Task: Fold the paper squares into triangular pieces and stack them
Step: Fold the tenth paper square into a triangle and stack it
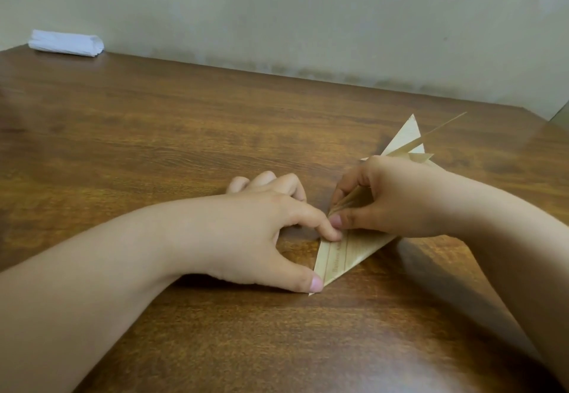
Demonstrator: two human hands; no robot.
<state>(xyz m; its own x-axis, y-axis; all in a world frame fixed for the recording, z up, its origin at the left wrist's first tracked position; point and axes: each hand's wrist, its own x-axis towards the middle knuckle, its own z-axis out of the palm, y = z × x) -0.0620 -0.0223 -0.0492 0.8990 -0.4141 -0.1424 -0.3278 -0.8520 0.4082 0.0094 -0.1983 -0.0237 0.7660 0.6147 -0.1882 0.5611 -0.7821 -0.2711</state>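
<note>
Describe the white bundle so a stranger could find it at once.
Start at the brown wooden table and follow its far edge along the wall to the left corner. There lies the white bundle, apart from both hands; it is white, whereas the folded paper is tan.

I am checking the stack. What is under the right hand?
Under the right hand lie tan folded paper pieces; their points stick out beyond it. The hand covers their middle, so their number cannot be seen.

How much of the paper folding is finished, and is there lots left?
Done: folded tan triangles already lie on the table behind the right hand. In hand: the left hand presses down a tan piece while the right hand pinches its upper layers. Left: finishing this fold, stacking it, perhaps the white paper pile far left.
</note>
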